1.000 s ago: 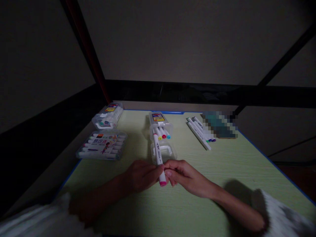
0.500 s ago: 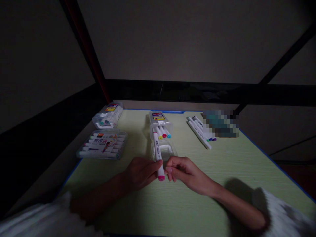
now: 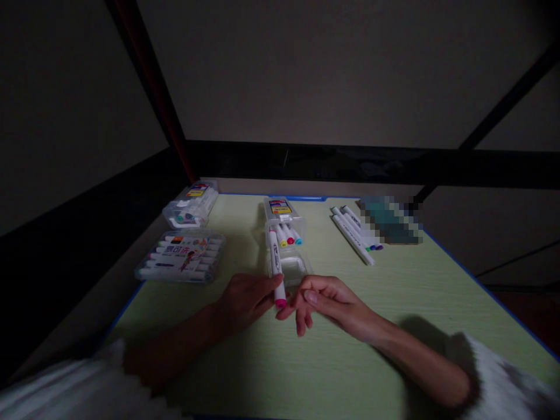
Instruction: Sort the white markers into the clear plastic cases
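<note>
Pinched between thumb and fingers, a white marker (image 3: 276,262) with pink ends is in my left hand (image 3: 249,297). It points away from me, its far end in front of the mouth of a clear plastic case (image 3: 286,210). Inside that case lie several markers (image 3: 289,236) with yellow, red and blue ends. The case's clear lid (image 3: 301,262) hangs open toward me, below the held marker. My right hand (image 3: 330,306) is loosely curled with fingers apart, thumb against the index finger; one fingertip reaches the marker's near pink end. Nothing shows in its grasp.
Several white markers (image 3: 352,233) lie loose on the green table (image 3: 385,297), right of the case. Behind them is a blurred-out flat object (image 3: 389,219). To the left are a closed clear case (image 3: 192,204) and a flat marker pack (image 3: 181,256).
The held marker has shifted slightly left and away from me, toward the case. My right hand's fingers have spread, and one now extends to the marker's near end.
</note>
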Demonstrator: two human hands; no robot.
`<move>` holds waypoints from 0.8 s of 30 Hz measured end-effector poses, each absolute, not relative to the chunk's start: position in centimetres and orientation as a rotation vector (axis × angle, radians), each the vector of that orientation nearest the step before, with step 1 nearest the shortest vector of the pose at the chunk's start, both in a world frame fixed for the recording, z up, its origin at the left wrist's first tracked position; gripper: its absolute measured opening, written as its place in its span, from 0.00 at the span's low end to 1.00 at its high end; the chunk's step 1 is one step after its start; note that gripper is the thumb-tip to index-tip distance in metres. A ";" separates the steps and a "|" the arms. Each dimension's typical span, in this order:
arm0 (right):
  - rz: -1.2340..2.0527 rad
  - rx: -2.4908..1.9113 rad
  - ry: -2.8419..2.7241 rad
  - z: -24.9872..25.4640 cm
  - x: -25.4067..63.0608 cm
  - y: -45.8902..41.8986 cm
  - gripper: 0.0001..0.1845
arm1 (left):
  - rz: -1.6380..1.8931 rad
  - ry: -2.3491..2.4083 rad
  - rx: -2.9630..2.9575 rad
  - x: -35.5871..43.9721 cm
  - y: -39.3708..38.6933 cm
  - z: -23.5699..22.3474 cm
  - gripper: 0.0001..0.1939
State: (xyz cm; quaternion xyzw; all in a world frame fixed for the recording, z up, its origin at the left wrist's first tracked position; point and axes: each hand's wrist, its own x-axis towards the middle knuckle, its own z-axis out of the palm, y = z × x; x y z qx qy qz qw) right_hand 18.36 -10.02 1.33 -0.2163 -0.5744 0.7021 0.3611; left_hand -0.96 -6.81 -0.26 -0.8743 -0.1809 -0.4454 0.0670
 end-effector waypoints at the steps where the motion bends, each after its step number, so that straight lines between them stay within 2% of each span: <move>1: 1.840 -0.544 -1.462 1.3 18.4 -10.0 0.14 | -1.332 -0.570 -2.627 -1.0 -6.8 -0.3 0.09; 6: 1.962 -0.512 -1.438 1.2 18.4 -10.1 0.13 | -1.307 -0.596 -2.621 -1.1 -6.8 -0.5 0.10; 18: 1.986 -0.536 -1.375 0.7 18.3 -9.9 0.12 | -1.338 -0.716 -2.678 -1.0 -6.5 -1.0 0.13; 24: 1.961 -0.566 -1.285 0.5 18.2 -9.8 0.17 | -1.326 -0.801 -2.721 -1.0 -6.3 -1.2 0.15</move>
